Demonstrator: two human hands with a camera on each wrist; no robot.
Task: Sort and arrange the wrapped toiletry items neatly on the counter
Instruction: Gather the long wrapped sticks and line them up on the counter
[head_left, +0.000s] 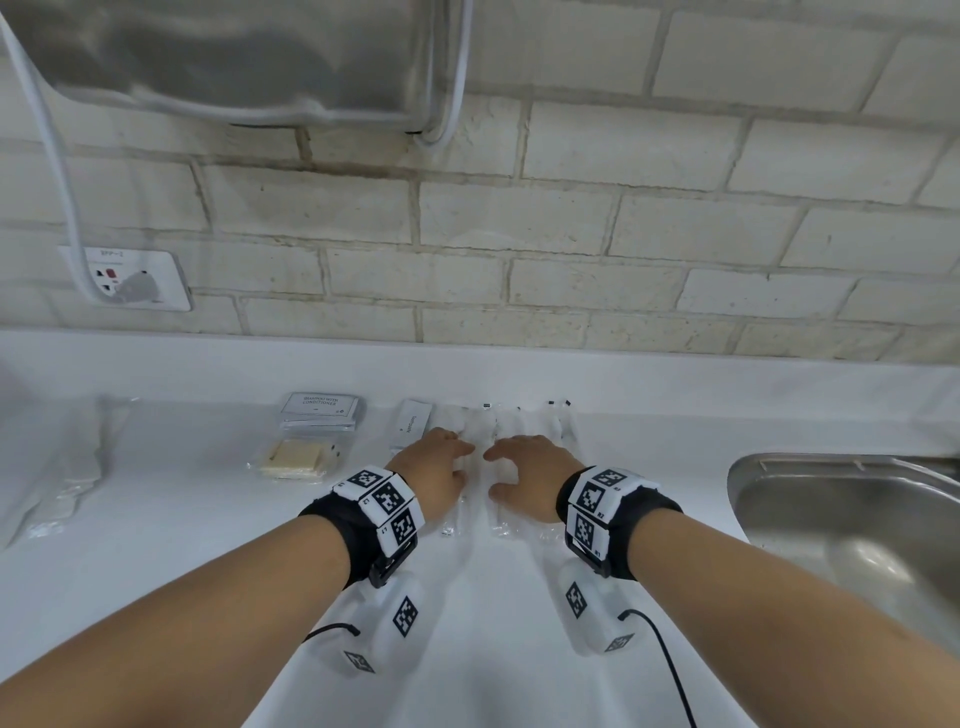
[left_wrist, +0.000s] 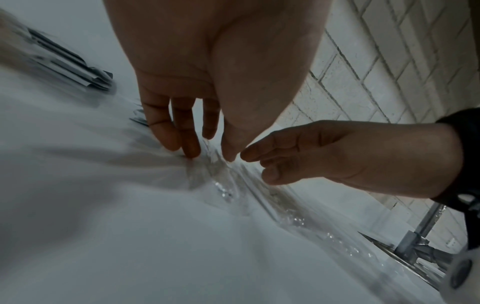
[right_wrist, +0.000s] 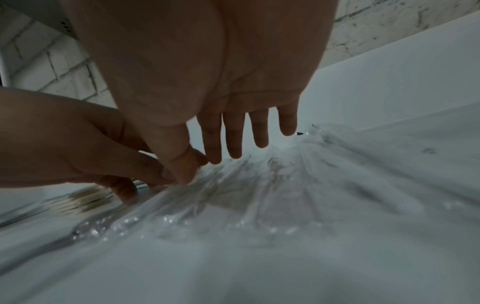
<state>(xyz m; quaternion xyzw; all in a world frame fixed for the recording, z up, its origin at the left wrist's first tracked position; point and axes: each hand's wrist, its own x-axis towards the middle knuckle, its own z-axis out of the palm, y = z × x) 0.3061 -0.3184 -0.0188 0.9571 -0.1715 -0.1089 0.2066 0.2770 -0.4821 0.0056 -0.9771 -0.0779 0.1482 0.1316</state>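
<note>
Several long clear-wrapped items (head_left: 524, 423) lie side by side on the white counter (head_left: 208, 545) near the wall. My left hand (head_left: 460, 460) and right hand (head_left: 498, 470) rest on them, almost touching each other. In the left wrist view, the left fingertips (left_wrist: 191, 151) stand straight down on the crinkled clear wrap (left_wrist: 221, 185). The right fingers (right_wrist: 233, 142) are straight too, with the thumb pressing the wrap (right_wrist: 259, 185). To the left lie a white toothpaste sachet (head_left: 413, 423), a stack of shampoo sachets (head_left: 319, 410) and wrapped soap bars (head_left: 293, 457).
A steel sink (head_left: 831, 519) is set into the counter at the right, its tap fitting (left_wrist: 420, 244) seen in the left wrist view. A clear plastic bag (head_left: 62, 467) lies at the far left. A wall socket (head_left: 124, 280) with a white cable sits above the counter.
</note>
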